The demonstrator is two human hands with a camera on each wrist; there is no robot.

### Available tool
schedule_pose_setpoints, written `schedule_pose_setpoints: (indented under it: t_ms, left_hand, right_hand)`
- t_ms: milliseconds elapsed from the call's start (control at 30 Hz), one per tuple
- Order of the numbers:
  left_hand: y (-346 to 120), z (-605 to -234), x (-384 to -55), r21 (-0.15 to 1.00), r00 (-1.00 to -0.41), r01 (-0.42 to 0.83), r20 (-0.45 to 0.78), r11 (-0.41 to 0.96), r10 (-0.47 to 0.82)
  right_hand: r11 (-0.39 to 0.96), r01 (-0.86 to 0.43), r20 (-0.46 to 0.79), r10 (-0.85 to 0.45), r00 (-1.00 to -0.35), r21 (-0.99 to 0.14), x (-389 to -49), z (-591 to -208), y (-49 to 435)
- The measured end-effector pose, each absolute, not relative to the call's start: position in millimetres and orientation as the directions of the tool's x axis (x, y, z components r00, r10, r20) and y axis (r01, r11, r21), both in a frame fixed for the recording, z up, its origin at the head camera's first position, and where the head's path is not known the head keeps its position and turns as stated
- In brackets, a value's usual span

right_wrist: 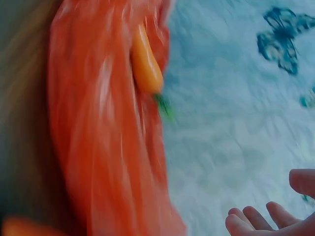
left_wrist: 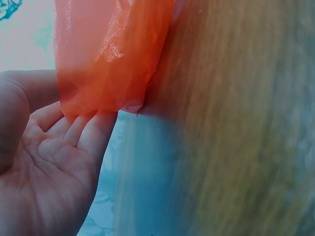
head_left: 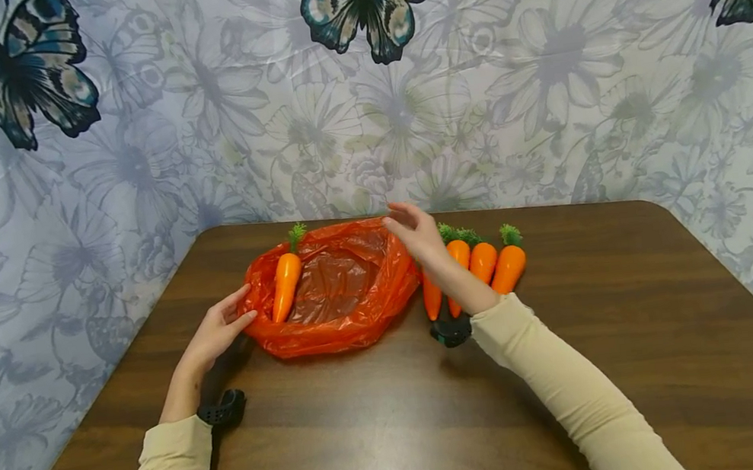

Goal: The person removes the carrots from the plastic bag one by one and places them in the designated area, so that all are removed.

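Note:
An orange plastic bag (head_left: 332,335) lies spread on the table with its mouth wide. One carrot (head_left: 287,286) with a green top leans on the inner left side of the bag; it also shows in the right wrist view. My left hand (head_left: 217,332) rests against the bag's left outer side, fingers extended; the bag hides its fingertips in the left wrist view. Over the bag's right rim, my right hand (head_left: 418,238) is raised with loosely bent fingers and nothing in it. Several more carrots (head_left: 509,268) lie beside the bag, partly behind the right forearm.
The brown wooden table (head_left: 634,330) extends to the right and in front. Behind it hangs a floral cloth (head_left: 559,70) with large butterflies. Each wrist wears a black band; the left one (head_left: 224,409) sits near the sleeve cuff.

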State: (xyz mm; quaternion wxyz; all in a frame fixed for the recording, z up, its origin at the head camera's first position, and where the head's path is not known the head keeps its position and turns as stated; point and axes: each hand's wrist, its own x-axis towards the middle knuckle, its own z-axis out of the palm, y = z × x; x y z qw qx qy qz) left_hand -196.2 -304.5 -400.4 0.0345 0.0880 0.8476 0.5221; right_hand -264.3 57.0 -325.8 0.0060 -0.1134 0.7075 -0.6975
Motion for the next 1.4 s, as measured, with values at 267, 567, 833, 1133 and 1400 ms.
schedule_pose_setpoints:
  t_ms: [267, 567, 833, 1133, 1400]
  left_hand:
    - [-305, -402, -193, 0.908, -0.983, 0.105, 0.032, 0.406, 0.182]
    - [-298, -408, -189, 0.919, -0.985, 0.102, 0.039, 0.38, 0.17]
    - [-302, -406, -186, 0.914, -0.988, 0.086, 0.028, 0.396, 0.15]
    - [-303, -401, -188, 0.921, -0.985, 0.092, 0.028, 0.379, 0.17]
    - [-300, -399, -190, 0.922, -0.982, 0.099, 0.031, 0.375, 0.184]
  right_hand:
    - [0.026, -0.02, 0.014, -0.201, -0.98, -0.999, -269, -343, -41]
    - [0.106, 0.052, -0.073, -0.203, -0.976, -0.993, -269, -362, -102]
    - [0.37, -0.048, -0.036, -0.217, -0.976, -0.928, -270, -377, -129]
    - [0.565, -0.195, -0.011, -0.339, -0.941, -0.802, -278, -389, -129]
    - [0.559, -0.158, -0.051, -0.341, -0.939, -0.814, -283, -387, -124]
